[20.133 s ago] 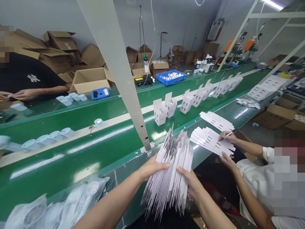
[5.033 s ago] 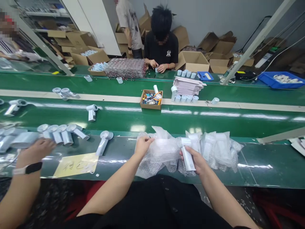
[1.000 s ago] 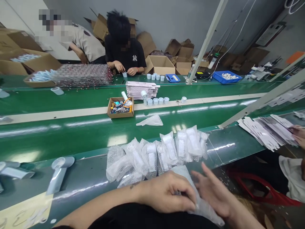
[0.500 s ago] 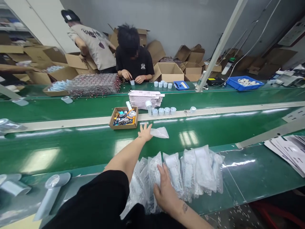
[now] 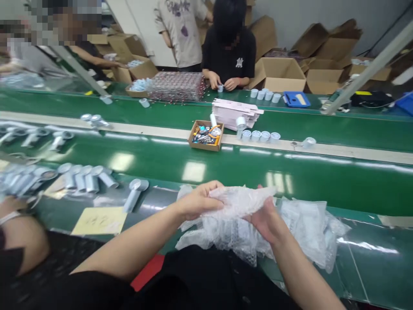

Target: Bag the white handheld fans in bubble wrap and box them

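1. Green conveyor belt [image 5: 226, 172] fills the middle of the view; the darker green table [image 5: 371, 258] edge runs along its near side, in front of the person.
2. Pile of bubble-wrap pouches [image 5: 309, 228] lies on the table, spreading right from the hands, several overlapping.
3. Row of grey handheld units [image 5: 84, 178] sits at left on the table edge, one more [image 5: 135, 193] lying apart nearer the hands, beside a yellow paper note [image 5: 100, 220].
4. Small cardboard box [image 5: 205, 135] of mixed bits stands on the belt's pale strip, well beyond the hands; stack of flat cartons [image 5: 237, 113] and small round caps [image 5: 260, 135] just beside it.
5. One bubble-wrap pouch [image 5: 241, 200] is lifted just above the pile, held between both hands.
6. Left hand [image 5: 200, 200]: closed, pinching the pouch's left end, fingers curled over the top.
7. Right hand [image 5: 266, 217]: palm up under the pouch's right part, fingers half curled, gripping it from below.
8. Judgement on handling: film is limp and slippery, so grip at the edges, keep the mouth taut between both hands, and lift clear so neighbouring pouches don't drag along.
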`<state>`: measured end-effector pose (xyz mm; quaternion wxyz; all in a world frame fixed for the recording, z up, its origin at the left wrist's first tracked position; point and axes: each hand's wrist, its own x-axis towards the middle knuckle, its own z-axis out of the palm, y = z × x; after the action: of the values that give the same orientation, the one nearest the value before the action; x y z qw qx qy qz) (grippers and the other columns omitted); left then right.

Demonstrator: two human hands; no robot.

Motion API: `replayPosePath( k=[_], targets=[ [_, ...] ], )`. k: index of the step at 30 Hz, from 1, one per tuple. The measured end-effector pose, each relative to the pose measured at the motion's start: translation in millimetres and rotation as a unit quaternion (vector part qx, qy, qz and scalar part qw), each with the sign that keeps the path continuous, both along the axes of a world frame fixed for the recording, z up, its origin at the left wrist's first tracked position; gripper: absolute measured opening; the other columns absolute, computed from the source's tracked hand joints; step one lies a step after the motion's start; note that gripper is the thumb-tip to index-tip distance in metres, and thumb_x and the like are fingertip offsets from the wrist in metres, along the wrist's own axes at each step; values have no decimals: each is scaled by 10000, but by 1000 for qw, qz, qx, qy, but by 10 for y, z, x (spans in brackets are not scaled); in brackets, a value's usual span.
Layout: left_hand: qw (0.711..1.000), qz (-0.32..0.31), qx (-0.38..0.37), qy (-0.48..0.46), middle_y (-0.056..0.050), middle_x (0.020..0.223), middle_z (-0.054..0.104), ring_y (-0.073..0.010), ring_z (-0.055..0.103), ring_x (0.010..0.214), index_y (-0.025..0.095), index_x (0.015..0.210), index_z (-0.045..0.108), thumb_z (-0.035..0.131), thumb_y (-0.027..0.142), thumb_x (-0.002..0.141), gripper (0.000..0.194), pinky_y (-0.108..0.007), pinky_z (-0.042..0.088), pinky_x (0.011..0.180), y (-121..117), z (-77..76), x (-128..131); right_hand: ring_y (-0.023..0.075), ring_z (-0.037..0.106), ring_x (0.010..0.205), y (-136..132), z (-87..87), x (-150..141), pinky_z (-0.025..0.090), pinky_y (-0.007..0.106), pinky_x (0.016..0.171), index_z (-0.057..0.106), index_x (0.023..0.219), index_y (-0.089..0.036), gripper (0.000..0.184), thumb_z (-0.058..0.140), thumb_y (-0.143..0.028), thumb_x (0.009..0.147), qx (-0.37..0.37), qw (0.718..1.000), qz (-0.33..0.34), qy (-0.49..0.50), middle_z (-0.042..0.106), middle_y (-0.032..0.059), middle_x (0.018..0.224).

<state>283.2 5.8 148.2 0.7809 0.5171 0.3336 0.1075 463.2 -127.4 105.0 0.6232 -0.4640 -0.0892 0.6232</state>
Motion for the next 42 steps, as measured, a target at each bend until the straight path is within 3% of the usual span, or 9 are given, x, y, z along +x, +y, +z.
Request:
replayPosePath(
  k=[6,10,14,19,25,29,36,39,42],
  targets=[
    [935,260,62,235,18,563,566,-83,444,409,168,714,561,677,512,696,364,-209,340,427,-653,-597,-1000,117,502,548,171,-45,-317,372,234,523,663,792,-167,404,829,-480,597,-47,976,11,-210,612,-21,617],
    [791,410,146,430,-126,908,671,-267,630,895,158,824,591,586,424,764,273,-301,473,647,-208,-859,-1951,171,614,715,200,-58,-623,463,278,657,632,1061,-206,542,814,-469,622,-46,986,74,-140,701,24,854],
    [745,448,148,471,-211,1361,477,-417,241,1380,141,1091,549,688,306,645,495,-441,424,920,396,-907,-2567,220,650,913,278,-50,-1047,482,352,834,566,1125,-235,644,850,-309,551,33,987,150,-51,694,56,1059],
    [794,440,74,412,-187,956,639,-387,551,1099,149,814,561,656,310,667,237,-362,487,699,528,-989,-2636,257,625,935,344,-353,-1404,465,378,853,605,960,-201,477,768,-469,600,-39,962,39,-267,703,46,937],
    [910,396,-25,118,-23,684,565,-102,484,498,161,837,559,500,466,804,312,-211,358,445,-308,-617,-2128,310,626,912,246,-508,-1634,471,412,823,646,698,-175,360,707,-529,672,-120,956,63,-261,687,67,727],
    [977,196,-69,-47,9,611,528,-80,451,491,132,778,593,701,535,677,430,-193,338,433,-860,-481,-1611,268,664,840,146,-302,-1708,518,447,757,649,919,-187,550,524,-699,765,-85,985,119,-91,713,98,867],
    [978,-121,69,157,12,517,548,-124,524,457,174,629,536,586,579,755,427,-226,341,433,-886,-376,-1344,280,669,820,-222,-327,-1689,528,452,780,618,903,-193,580,763,-654,583,19,989,75,125,709,51,791],
    [958,-22,238,156,6,605,578,-135,548,623,172,619,563,629,509,755,369,-230,392,563,-741,-249,-1403,235,672,820,-250,-411,-1726,526,445,815,610,955,-203,359,796,-306,665,-33,993,13,109,719,28,868],
    [970,104,193,104,4,761,602,-137,544,708,176,788,586,714,505,679,369,-236,418,621,-655,-350,-1314,218,666,881,-205,-343,-1738,528,445,829,588,1047,-234,415,760,-189,672,-9,992,23,123,709,11,988]
  ],
)
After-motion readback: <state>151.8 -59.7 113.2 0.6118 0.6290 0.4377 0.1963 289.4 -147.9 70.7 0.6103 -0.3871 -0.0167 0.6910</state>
